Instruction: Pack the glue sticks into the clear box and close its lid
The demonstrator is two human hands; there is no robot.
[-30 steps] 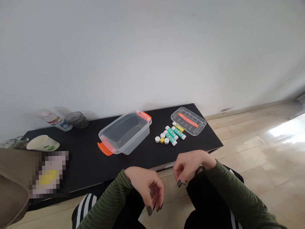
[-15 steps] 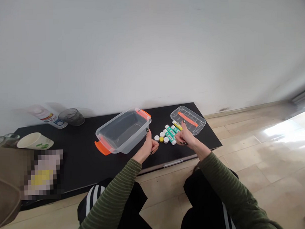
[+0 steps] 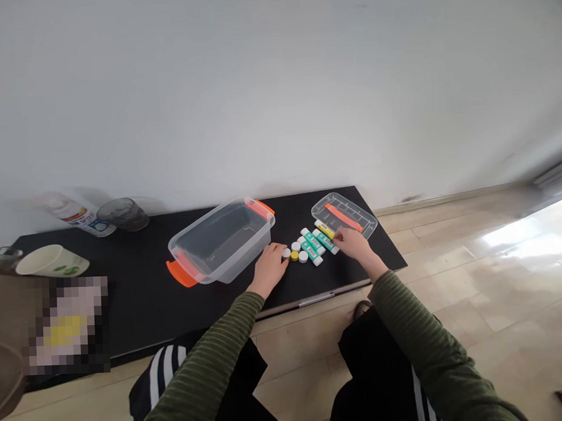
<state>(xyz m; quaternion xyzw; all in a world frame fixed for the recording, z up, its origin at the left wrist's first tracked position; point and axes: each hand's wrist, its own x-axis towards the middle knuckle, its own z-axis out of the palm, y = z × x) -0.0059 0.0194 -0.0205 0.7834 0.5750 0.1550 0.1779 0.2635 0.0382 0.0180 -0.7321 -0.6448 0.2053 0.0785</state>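
Note:
My left hand (image 3: 270, 266) is at the left side of a small group of round caps, its thumb and fingers closed around a white cap (image 3: 287, 253). Beside it are a yellow cap (image 3: 294, 256) and more white caps (image 3: 303, 257). My right hand (image 3: 354, 242) pinches the near end of a yellow tube (image 3: 325, 228) that lies on the table. Several green-and-white tubes (image 3: 312, 251) lie between the two hands. Left of my left hand stands a clear plastic box (image 3: 243, 261) with orange latches, open at the top.
The clear lid (image 3: 368, 221) with an orange handle lies behind my right hand on the black table (image 3: 146, 301). Toward the left are a dark glass (image 3: 123, 215), a spray can (image 3: 85, 217), a paper cup (image 3: 52, 261) and a blurred-out packet (image 3: 68, 328). A wall rises behind.
Both thumbs were raised with fingers curled; now both hands have lowered to the table. The left has reached the white cap, the right the yellow tube. The view has shifted slightly.

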